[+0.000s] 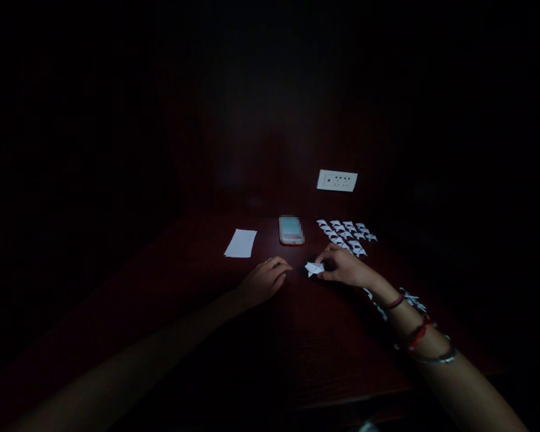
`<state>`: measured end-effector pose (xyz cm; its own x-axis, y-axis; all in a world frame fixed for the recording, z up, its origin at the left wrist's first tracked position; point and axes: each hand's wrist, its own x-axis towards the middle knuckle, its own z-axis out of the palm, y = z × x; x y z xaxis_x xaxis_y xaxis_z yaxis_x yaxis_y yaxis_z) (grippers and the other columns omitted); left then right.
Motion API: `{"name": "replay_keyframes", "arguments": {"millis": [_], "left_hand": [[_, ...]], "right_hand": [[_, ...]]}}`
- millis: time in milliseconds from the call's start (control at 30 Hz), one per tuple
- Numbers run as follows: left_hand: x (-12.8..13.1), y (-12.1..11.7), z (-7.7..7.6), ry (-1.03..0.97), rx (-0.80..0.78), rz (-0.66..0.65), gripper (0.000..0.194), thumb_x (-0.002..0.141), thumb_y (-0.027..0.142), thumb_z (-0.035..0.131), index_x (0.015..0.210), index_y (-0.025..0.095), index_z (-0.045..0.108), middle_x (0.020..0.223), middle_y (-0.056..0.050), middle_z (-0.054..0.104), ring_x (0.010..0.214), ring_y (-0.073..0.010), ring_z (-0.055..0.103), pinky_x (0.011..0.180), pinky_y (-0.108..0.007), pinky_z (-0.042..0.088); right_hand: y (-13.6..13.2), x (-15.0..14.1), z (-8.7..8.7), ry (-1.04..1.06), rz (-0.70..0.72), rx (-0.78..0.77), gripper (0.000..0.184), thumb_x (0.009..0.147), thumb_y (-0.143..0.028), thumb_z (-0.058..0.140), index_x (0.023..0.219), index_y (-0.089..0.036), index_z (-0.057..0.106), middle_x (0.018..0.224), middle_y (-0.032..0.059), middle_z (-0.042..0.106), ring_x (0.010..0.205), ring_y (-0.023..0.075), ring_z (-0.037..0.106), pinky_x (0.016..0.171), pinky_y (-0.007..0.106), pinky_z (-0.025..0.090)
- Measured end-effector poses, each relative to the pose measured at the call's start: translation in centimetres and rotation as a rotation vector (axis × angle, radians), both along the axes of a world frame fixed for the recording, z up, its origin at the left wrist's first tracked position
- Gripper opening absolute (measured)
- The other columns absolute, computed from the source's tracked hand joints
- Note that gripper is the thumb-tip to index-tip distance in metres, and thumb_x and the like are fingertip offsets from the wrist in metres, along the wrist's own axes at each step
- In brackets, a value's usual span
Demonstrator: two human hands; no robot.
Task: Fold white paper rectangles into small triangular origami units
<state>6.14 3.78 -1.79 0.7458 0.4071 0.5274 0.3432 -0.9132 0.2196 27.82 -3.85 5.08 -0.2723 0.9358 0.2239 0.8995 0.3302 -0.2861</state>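
Note:
My right hand (345,267) pinches a small folded white paper piece (314,269) with pointed corners between thumb and fingers, just above or on the dark red table (324,336); I cannot tell which. Left of it, my left hand (264,281) rests low over the table with loosely bent fingers, thumb and index apart, and nothing visible between them. A ring shows on one of its fingers. Beyond my right hand lie rows of similar folded paper pieces (348,231). More white folded pieces (413,299) lie beside my right forearm, which partly hides them.
A stack of white paper sheets (240,243) lies at the left. A phone (291,230) with a lit screen sits at the back middle. On the back wall is a white socket panel (337,180). The table's front edge (360,397) is near me. The surroundings are very dark.

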Motion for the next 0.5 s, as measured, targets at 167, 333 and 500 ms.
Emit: {"name": "replay_keyframes", "arguments": {"millis": [167, 333, 500], "left_hand": [[7.1, 0.0, 1.2, -0.142, -0.012, -0.089, 0.025, 0.081, 0.015, 0.037, 0.103, 0.021, 0.048, 0.101, -0.002, 0.047, 0.094, -0.0137, 0.046, 0.087, -0.028, 0.036], [15.1, 1.7, 0.6, -0.255, -0.019, -0.058, 0.026, 0.082, 0.012, 0.033, 0.104, 0.015, 0.047, 0.101, -0.007, 0.046, 0.096, -0.0162, 0.045, 0.086, -0.032, 0.037], [18.2, 3.1, -0.5, -0.280, -0.021, -0.075, 0.027, 0.080, 0.012, 0.036, 0.105, 0.017, 0.046, 0.100, -0.006, 0.047, 0.095, -0.0165, 0.047, 0.085, -0.034, 0.038]], "right_hand": [[-0.9, 8.2, 3.2, -0.171, -0.152, 0.033, 0.031, 0.063, -0.031, 0.060, 0.091, -0.017, 0.061, 0.086, 0.0058, 0.055, 0.077, 0.0161, 0.050, 0.072, 0.026, 0.039], [-0.7, 15.5, 2.9, -0.265, -0.279, -0.024, 0.028, 0.064, -0.030, 0.058, 0.088, -0.017, 0.063, 0.077, 0.0049, 0.058, 0.069, 0.0161, 0.052, 0.063, 0.025, 0.039], [0.0, 17.5, 0.3, -0.275, -0.216, -0.063, 0.027, 0.062, -0.029, 0.060, 0.088, -0.020, 0.063, 0.080, 0.0026, 0.059, 0.072, 0.0146, 0.053, 0.066, 0.024, 0.040]]}}
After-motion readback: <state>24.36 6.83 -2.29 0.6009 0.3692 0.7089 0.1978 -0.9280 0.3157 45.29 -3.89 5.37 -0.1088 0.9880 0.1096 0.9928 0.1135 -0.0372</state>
